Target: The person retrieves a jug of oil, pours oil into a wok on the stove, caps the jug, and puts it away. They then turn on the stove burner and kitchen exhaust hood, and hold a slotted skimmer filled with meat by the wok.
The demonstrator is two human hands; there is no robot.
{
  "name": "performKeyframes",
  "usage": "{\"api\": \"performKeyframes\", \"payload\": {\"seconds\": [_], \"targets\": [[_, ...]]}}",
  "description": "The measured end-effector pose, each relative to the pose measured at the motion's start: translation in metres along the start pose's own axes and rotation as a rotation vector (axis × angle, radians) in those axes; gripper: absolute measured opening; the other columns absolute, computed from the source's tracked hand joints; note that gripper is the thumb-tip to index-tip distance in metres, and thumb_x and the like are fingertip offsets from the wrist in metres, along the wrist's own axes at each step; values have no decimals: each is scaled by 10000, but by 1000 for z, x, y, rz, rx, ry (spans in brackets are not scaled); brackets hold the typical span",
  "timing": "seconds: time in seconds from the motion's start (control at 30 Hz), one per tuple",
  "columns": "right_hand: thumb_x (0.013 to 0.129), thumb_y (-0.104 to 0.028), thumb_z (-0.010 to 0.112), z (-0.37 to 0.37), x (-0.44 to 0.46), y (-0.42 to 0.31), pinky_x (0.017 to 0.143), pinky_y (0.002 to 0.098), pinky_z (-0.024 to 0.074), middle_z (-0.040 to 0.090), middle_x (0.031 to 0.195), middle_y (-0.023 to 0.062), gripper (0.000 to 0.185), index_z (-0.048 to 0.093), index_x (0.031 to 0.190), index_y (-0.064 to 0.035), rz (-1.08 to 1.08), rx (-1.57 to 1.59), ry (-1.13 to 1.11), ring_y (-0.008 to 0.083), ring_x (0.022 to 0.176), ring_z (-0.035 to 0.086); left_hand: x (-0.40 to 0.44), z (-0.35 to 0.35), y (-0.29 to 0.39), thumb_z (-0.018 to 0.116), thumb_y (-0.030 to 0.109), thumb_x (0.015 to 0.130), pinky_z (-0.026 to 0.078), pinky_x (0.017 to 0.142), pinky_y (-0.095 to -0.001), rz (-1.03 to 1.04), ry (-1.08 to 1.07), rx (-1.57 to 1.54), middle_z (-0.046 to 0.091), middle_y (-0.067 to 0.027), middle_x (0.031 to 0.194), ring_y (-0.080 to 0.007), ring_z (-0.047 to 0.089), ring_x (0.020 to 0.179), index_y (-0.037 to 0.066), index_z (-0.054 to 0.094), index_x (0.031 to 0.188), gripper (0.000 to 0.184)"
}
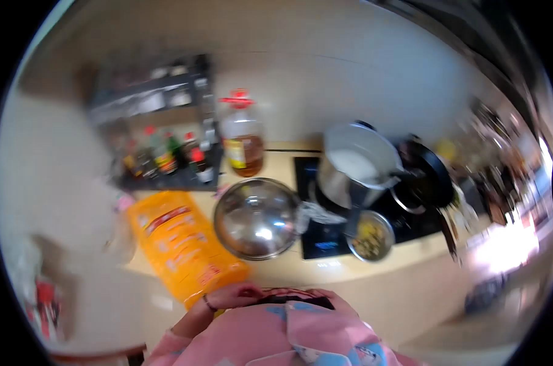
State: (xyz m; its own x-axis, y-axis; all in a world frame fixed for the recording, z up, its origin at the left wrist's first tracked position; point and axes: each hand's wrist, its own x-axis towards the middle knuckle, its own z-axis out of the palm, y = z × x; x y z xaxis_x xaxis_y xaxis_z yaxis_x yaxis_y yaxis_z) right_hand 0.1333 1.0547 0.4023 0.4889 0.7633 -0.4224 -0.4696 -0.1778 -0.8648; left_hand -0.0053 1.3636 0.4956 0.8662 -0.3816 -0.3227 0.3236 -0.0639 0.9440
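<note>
My left hand [234,294], with a dark band at the wrist, is close to my body at the counter's front edge. Its fingers look curled beside a dark strip with pink patterned cloth; what they hold, if anything, is blurred. At the other end of that strip is my right hand [337,300], mostly hidden by my pink clothing, its fingers not readable. Just beyond my left hand lies a large orange plastic bag [180,244] with printed lettering. A shiny round metal bowl or lid [256,219] is to the right of the bag.
A tall pot [349,183] with whitish contents stands on the black cooktop [319,241]. Near it are a small pan of chopped food [372,236] and a dark frying pan [432,174]. An oil jug [243,137] and a rack of bottles [167,161] stand along the wall.
</note>
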Motion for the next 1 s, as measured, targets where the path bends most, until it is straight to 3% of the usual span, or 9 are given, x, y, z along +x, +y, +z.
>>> {"api": "performKeyframes", "payload": {"seconds": [0.17, 0.23, 0.43, 0.6, 0.67, 0.73, 0.8, 0.87, 1.0], "targets": [[932, -278, 433, 6, -12, -18, 911, 240, 379, 559, 1155, 88, 392, 496, 1211, -9, 58, -185, 11, 143, 1023, 509, 0, -7, -3, 534, 66, 862, 429, 872, -255, 2, -31, -13, 575, -48, 1030, -120, 528, 991, 31, 517, 1122, 263], [936, -283, 425, 16, -21, -36, 910, 237, 380, 555, 1161, 89, 397, 490, 1218, -11, 110, -149, 56, 141, 1024, 507, -7, -4, 16, 520, 25, 855, 422, 891, -261, -95, 51, -165, 561, -54, 1060, -134, 525, 1009, 25, 505, 1122, 267], [926, -287, 458, 32, -37, -34, 931, 220, 353, 508, 1230, 67, 416, 462, 1246, -22, 193, 4, 62, 127, 1084, 462, -13, -3, 42, 533, 11, 844, 407, 916, -268, -266, 68, -127, 540, -51, 1100, -146, 518, 1032, 33, 513, 1115, 273], [935, -293, 423, 48, -50, 4, 924, 228, 361, 522, 1201, 95, 411, 475, 1230, -10, 87, 87, 143, 142, 1062, 474, -2, -9, 31, 550, 36, 845, 404, 923, -280, -162, -139, -113, 533, -51, 1113, -154, 513, 1044, 41, 497, 1142, 302], [937, -279, 424, 53, -59, 10, 972, 233, 313, 433, 1303, 105, 448, 392, 1298, -17, 276, -109, 173, 161, 1167, 406, 13, -9, 15, 549, 45, 849, 399, 929, -280, -116, -233, -113, 523, -51, 1132, -153, 506, 1056, 45, 488, 1155, 311], [924, -336, 427, 67, -74, 18, 973, 264, 327, 487, 1254, 110, 463, 457, 1242, -1, 195, -204, 250, 180, 1155, 433, 27, -3, 3, 521, 61, 871, 388, 942, -269, -77, -416, -112, 487, -50, 1187, -143, 481, 1090, 46, 469, 1175, 308], [927, -356, 412, 75, -91, 25, 980, 261, 321, 486, 1253, 116, 482, 443, 1255, -4, 232, -75, 300, 184, 1154, 435, 32, 4, 4, 500, 74, 887, 377, 951, -260, -47, -468, -57, 457, -46, 1222, -134, 464, 1108, 40, 463, 1180, 297], [928, -373, 401, 78, -108, 24, 984, 258, 318, 483, 1257, 116, 498, 435, 1261, -4, 264, -89, 326, 184, 1157, 433, 36, 13, 15, 490, 85, 896, 386, 941, -258, -196, -457, -25, 472, -46, 1206, -129, 476, 1088, 35, 458, 1185, 295], [925, -429, 373, 75, -144, 12, 994, 259, 308, 470, 1271, 119, 543, 430, 1267, -12, 237, -42, 333, 193, 1168, 426, 54, 35, -4, 484, 97, 902, 394, 929, -254, -161, -502, -82, 490, -47, 1187, -121, 489, 1063, 35, 476, 1166, 271]]}}
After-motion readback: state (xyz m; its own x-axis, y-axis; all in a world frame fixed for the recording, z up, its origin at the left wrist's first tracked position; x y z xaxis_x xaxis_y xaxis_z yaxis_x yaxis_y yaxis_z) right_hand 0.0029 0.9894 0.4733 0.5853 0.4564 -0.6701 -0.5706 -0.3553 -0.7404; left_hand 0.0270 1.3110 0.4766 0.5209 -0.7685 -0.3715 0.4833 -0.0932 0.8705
